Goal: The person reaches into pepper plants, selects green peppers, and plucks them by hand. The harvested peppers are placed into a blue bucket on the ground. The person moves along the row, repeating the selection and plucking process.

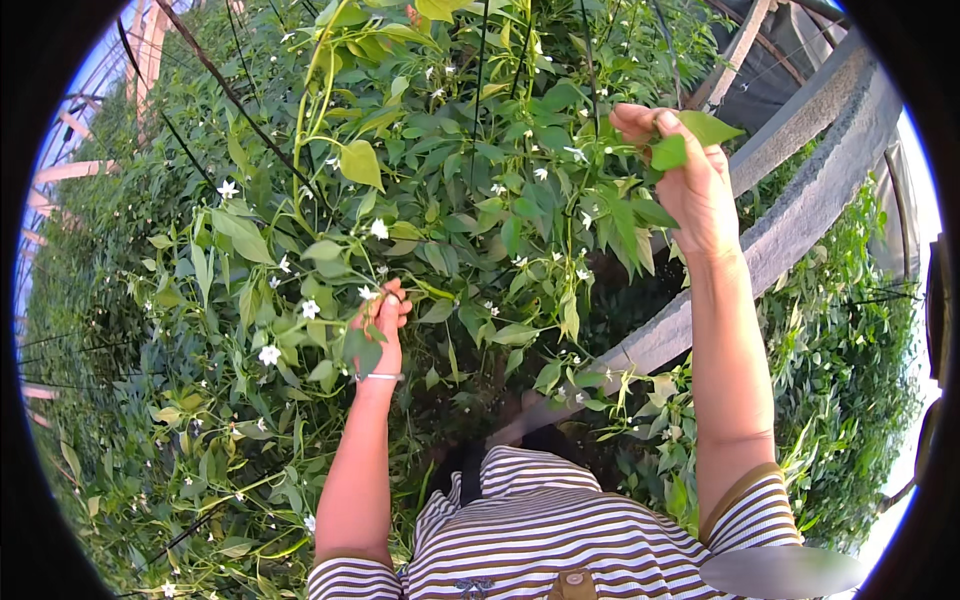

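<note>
Pepper plants [450, 165] with white star-shaped flowers fill the space before me. My left hand [386, 319], with a pale band at the wrist, pinches a thin flowering stem [346, 322] low in the foliage. A slim green pod or stalk [435, 290] shows just right of those fingertips. Higher up on the right, my right hand [694, 180] grips a leafy shoot tip [705, 129] between thumb and fingers. Its leaves partly cover the fingers, and the exact pinch point is hidden. One yellowish leaf [361, 163] hangs from a tall pale stem between the hands.
A rough concrete beam [802, 217] curves across the right side, passing behind my right forearm. Dark support strings [480, 82] run down among the plants. Pinkish posts [150, 60] stand at far left. Another row of foliage [825, 375] grows beyond the beam.
</note>
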A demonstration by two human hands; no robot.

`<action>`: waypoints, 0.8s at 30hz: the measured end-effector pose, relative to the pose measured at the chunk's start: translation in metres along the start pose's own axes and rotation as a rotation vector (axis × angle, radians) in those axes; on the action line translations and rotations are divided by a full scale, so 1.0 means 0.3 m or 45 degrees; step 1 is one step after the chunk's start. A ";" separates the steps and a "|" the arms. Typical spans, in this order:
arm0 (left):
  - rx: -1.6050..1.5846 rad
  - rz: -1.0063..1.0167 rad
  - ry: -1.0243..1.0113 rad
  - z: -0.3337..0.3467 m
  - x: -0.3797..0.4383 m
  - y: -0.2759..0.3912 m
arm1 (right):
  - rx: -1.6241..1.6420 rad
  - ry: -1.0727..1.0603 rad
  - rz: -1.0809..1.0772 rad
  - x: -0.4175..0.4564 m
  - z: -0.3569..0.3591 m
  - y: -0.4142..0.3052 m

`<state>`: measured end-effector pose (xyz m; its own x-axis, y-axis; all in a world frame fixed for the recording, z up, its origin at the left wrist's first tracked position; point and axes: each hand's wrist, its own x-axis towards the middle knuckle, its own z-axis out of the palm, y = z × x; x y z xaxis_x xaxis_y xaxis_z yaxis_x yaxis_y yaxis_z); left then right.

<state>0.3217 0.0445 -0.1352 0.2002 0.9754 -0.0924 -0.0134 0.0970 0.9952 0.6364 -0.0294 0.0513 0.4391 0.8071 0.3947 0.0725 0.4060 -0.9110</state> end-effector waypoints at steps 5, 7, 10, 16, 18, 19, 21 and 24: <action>0.033 0.008 -0.030 0.066 0.068 0.016 | 0.614 -0.328 -0.098 -0.105 -0.012 -0.118; 0.043 0.003 -0.045 0.038 0.077 0.000 | 0.927 -0.481 -0.002 -0.155 -0.026 -0.167; 0.066 -0.030 -0.037 0.042 0.084 0.006 | 0.849 -0.267 0.039 -0.250 -0.026 -0.181; -0.030 -0.025 -0.029 0.040 0.036 -0.015 | 0.521 0.171 0.375 -0.364 0.081 -0.073; -0.108 -0.069 -0.026 0.018 0.051 -0.043 | 0.583 0.170 0.525 -0.429 0.173 -0.024; -0.130 -0.090 -0.017 0.026 0.063 -0.038 | 0.622 0.162 0.614 -0.470 0.203 0.018; -0.171 -0.140 0.004 0.056 0.091 -0.025 | 0.743 0.112 0.793 -0.548 0.253 0.085; -0.025 -0.125 -0.207 0.127 0.095 0.028 | 0.580 -0.319 1.039 -0.609 0.301 0.191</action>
<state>0.3646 0.0657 -0.1282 0.3571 0.9163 -0.1813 -0.0047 0.1958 0.9806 0.4794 -0.1149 -0.0620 -0.0067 0.9609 -0.2769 -0.5473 -0.2353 -0.8032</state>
